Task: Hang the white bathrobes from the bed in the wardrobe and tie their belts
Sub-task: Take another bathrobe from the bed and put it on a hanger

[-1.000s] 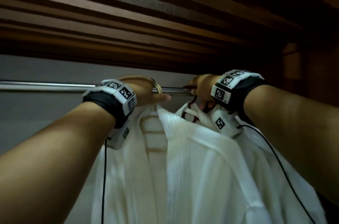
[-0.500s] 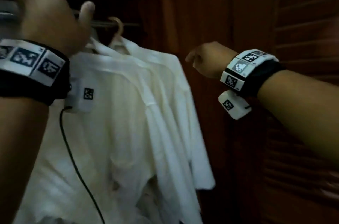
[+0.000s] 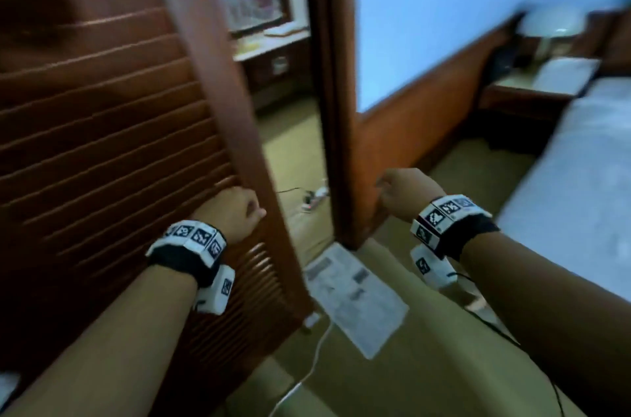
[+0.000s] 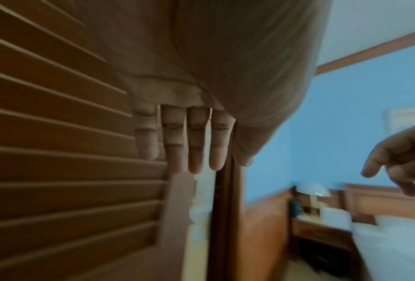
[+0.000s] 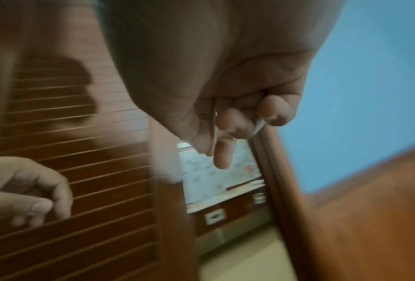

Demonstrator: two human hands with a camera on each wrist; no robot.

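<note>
No bathrobe shows in any view. The head view faces the brown louvred wardrobe door and the room beyond it. My left hand hangs in front of the door's right edge, and whether it touches the slats I cannot tell. Its fingers point down fairly straight and hold nothing. My right hand is in the air to the right, near a brown wooden post. Its fingers are loosely curled and empty. The bed with a white sheet lies at the right.
A printed paper sheet lies on the floor below the post, with a white cable beside it. A power strip sits on the floor behind the door. A bedside table with a lamp stands by the bed.
Both hands have left the rail and hangers and dropped to waist height. The view has swung right, from the hanging white robes to the wardrobe door and the room.
</note>
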